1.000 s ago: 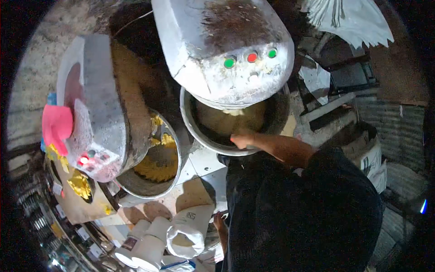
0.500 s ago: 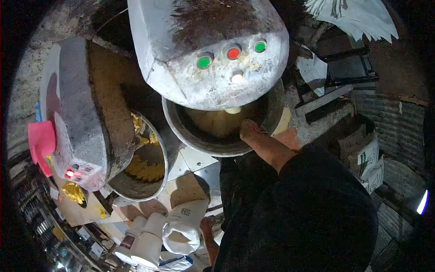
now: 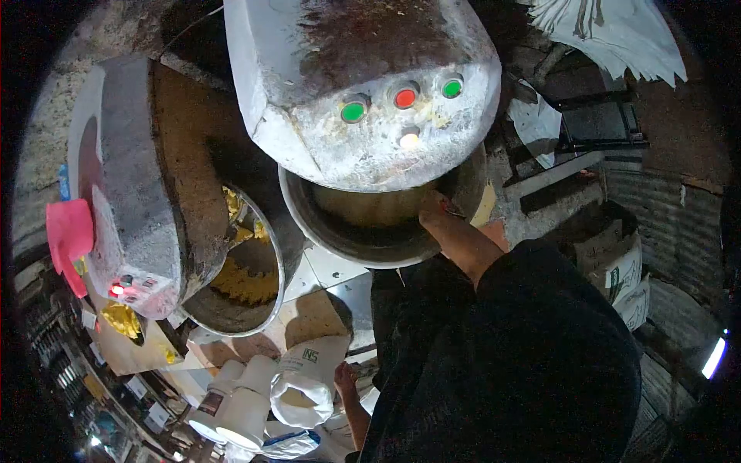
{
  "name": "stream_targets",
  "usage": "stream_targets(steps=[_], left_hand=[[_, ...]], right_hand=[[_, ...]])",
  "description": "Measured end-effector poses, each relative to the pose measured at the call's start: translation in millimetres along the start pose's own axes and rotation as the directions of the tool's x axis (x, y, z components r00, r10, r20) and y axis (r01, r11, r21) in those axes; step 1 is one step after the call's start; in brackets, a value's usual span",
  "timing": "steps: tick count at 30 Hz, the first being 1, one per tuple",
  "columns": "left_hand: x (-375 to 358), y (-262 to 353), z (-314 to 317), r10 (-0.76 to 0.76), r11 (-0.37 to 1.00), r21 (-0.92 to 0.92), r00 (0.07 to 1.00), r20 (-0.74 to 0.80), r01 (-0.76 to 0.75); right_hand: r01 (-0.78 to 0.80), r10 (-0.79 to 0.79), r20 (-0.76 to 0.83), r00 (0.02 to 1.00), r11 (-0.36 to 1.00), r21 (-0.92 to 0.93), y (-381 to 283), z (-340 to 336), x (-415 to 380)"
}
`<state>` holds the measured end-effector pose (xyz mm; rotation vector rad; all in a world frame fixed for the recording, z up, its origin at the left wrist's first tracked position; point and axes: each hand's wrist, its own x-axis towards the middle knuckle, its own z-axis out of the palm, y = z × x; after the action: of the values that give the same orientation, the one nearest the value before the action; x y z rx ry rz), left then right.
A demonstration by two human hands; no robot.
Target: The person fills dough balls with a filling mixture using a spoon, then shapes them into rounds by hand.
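My right hand (image 3: pixel 436 210) reaches over the rim into a large metal bowl (image 3: pixel 340 251) beneath a white mixer head (image 3: pixel 378 147). Its fingers point down into the bowl and are mostly hidden, and a small red spot shows beside it. Pale brownish material (image 3: pixel 370 207) lies in the bowl. Low down, my left hand (image 3: pixel 345 378) hangs near an open white sack (image 3: pixel 312 370); its fingers are too small and dark to make out. The mixer head carries two green buttons, a red button (image 3: pixel 405 97) and a lit white lamp.
A second mixer (image 3: pixel 143 193) stands on the left, its bowl (image 3: pixel 279 301) holding yellow crumbly material. White buckets (image 3: pixel 245 413) are at the bottom, a pink jug (image 3: pixel 69 231) at the far left, and sacks (image 3: pixel 617 270) on the right.
My right hand has shifted slightly up and right within the bowl. A pale lump seen under the mixer head before is out of sight. The left hand has moved slightly left in view.
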<state>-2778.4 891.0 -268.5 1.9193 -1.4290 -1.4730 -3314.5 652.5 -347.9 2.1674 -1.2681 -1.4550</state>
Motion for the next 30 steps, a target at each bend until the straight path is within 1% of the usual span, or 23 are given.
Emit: stream_targets(steps=[1, 2, 3, 4, 5, 6, 8, 9, 10, 11, 12, 13, 14, 15, 17, 21, 22, 24, 25, 27, 28, 29, 30], left_hand=[[-1.2, 9.6, 3.4, -0.312, 0.928, -0.225, 0.949, -0.034, 0.297], [-1.9, 19.1, 6.2, -0.594, 0.722, -0.437, 0.805, 0.008, 0.536], [-4.4, 17.2, 8.0, -0.598, 0.717, -0.443, 0.801, 0.007, 0.539], [-8.8, 7.8, 9.4, -0.547, 0.789, -0.351, 0.837, -0.027, 0.505], [-13.7, -1.7, 13.0, -0.492, 0.848, -0.255, 0.869, -0.054, 0.464], [-16.8, 6.5, 15.0, -0.498, 0.844, -0.259, 0.865, -0.054, 0.470], [-24.7, 17.5, 15.8, -0.612, 0.675, -0.493, 0.790, 0.041, 0.549], [-26.0, 19.0, 19.6, -0.617, 0.669, -0.498, 0.786, 0.042, 0.552], [-25.5, 20.2, 18.4, -0.649, 0.612, -0.541, 0.758, 0.073, 0.576], [-26.8, 18.9, 17.5, -0.677, 0.551, -0.583, 0.728, 0.106, 0.597], [-27.2, 22.8, 17.8, -0.680, 0.547, -0.586, 0.726, 0.106, 0.598], [-26.7, 27.5, 16.7, -0.739, 0.496, -0.577, 0.665, 0.112, 0.649], [-25.6, 32.4, 19.1, -0.790, 0.440, -0.571, 0.601, 0.119, 0.692], [-28.9, 27.0, 22.4, -0.791, 0.436, -0.576, 0.600, 0.121, 0.691], [-37.7, 7.6, 24.0, -0.722, 0.551, -0.565, 0.690, 0.045, 0.614], [-35.9, -6.7, 17.0, -0.735, 0.498, -0.592, 0.671, 0.100, 0.634], [-36.5, -22.2, 10.8, -0.722, 0.360, -0.660, 0.645, 0.251, 0.659], [-36.4, -44.2, -2.0, -0.614, 0.063, -0.711, 0.588, 0.526, 0.701], [-38.1, -32.6, 2.8, -0.614, 0.059, -0.711, 0.587, 0.528, 0.701], [-43.3, 9.7, 18.3, -0.752, 0.434, -0.595, 0.636, 0.176, 0.677], [-41.2, 22.0, 23.6, -0.751, 0.430, -0.598, 0.636, 0.179, 0.676], [-38.6, 32.5, 26.2, -0.776, 0.467, -0.554, 0.620, 0.117, 0.689], [-37.0, 40.3, 27.2, -0.796, 0.499, -0.504, 0.603, 0.054, 0.704]], right_hand=[[0.003, -0.003, -0.001, 1.000, 1.000, -0.007, -4.4, -0.1, 8.2], [0.008, -0.008, 0.000, 1.000, 1.000, -0.014, -14.8, 17.7, -29.7], [0.014, -0.014, 0.002, 1.000, 1.000, -0.020, -22.5, 25.9, -41.8], [0.022, -0.022, 0.005, 1.000, 0.999, -0.027, -14.1, 6.6, 9.8], [0.031, -0.031, 0.007, 0.999, 0.999, -0.035, -26.2, 23.5, -40.8], [0.039, -0.039, 0.011, 0.999, 0.998, -0.041, -30.9, 23.5, -41.9], [0.054, -0.053, 0.019, 0.998, 0.997, -0.052, -31.4, 32.0, -41.6], [0.061, -0.060, 0.022, 0.998, 0.996, -0.059, -32.2, 32.9, -34.4], [0.067, -0.066, 0.027, 0.997, 0.996, -0.060, -36.2, 34.1, -38.3], [0.073, -0.071, 0.031, 0.997, 0.995, -0.062, -31.3, 34.6, -25.8], [0.078, -0.076, 0.034, 0.997, 0.995, -0.067, -27.3, 15.4, 5.5], [0.084, -0.081, 0.038, 0.996, 0.994, -0.069, -26.4, 33.3, -38.0], [0.087, -0.085, 0.041, 0.996, 0.993, -0.076, -35.4, 13.6, -1.3], [0.090, -0.087, 0.043, 0.995, 0.992, -0.083, -39.2, 52.5, -44.3], [0.088, -0.084, 0.050, 0.995, 0.992, -0.093, -28.1, 26.6, 0.6], [0.082, -0.076, 0.061, 0.995, 0.991, -0.110, -36.4, 17.8, 7.8], [0.090, -0.083, 0.064, 0.995, 0.989, -0.114, -35.3, 34.9, 8.3], [0.101, -0.093, 0.073, 0.993, 0.988, -0.115, -57.8, 66.7, -62.1], [0.104, -0.096, 0.078, 0.992, 0.987, -0.119, -36.0, 46.0, 4.4], [0.113, -0.101, 0.091, 0.991, 0.985, -0.129, -35.8, 56.7, 3.0], [0.114, -0.101, 0.095, 0.990, 0.984, -0.136, -34.1, 59.6, 4.5], [0.114, -0.101, 0.095, 0.990, 0.984, -0.140, -31.8, 58.8, 6.3], [0.110, -0.106, 0.127, 0.986, 0.994, -0.026, -31.2, 56.3, 7.9]])
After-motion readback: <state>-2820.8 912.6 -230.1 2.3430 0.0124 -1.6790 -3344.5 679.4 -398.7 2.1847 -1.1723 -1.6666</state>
